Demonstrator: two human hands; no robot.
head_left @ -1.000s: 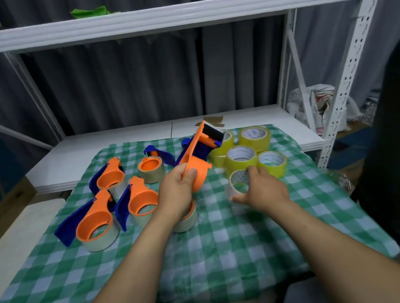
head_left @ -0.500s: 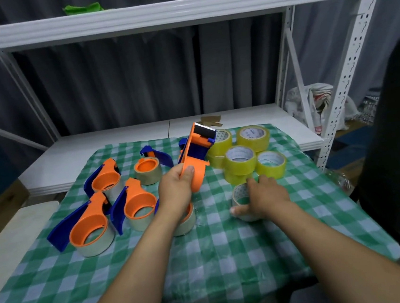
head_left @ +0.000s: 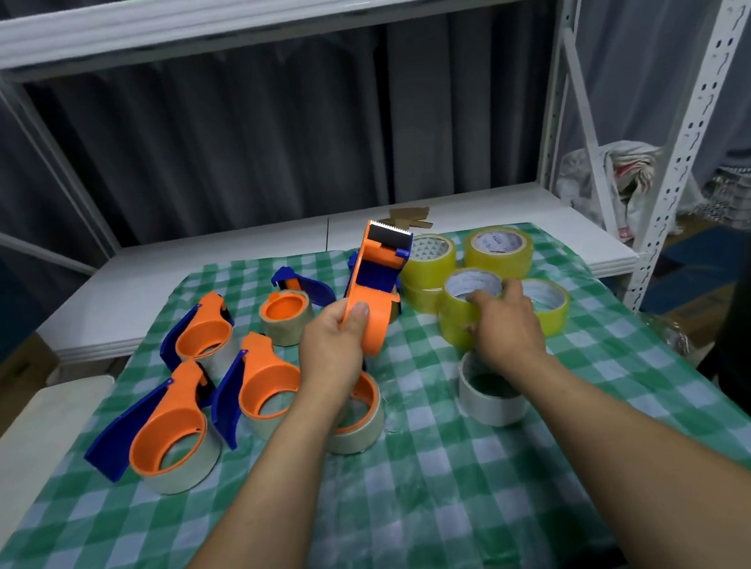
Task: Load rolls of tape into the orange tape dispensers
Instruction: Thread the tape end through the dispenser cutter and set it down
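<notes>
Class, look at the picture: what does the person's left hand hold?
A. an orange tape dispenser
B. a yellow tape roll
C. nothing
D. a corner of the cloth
A: the left hand grips an orange tape dispenser by its round body, while the right hand grasps a yellow tape roll.

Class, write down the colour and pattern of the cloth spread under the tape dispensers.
The cloth is green and white check, seen best in the head view.
</notes>
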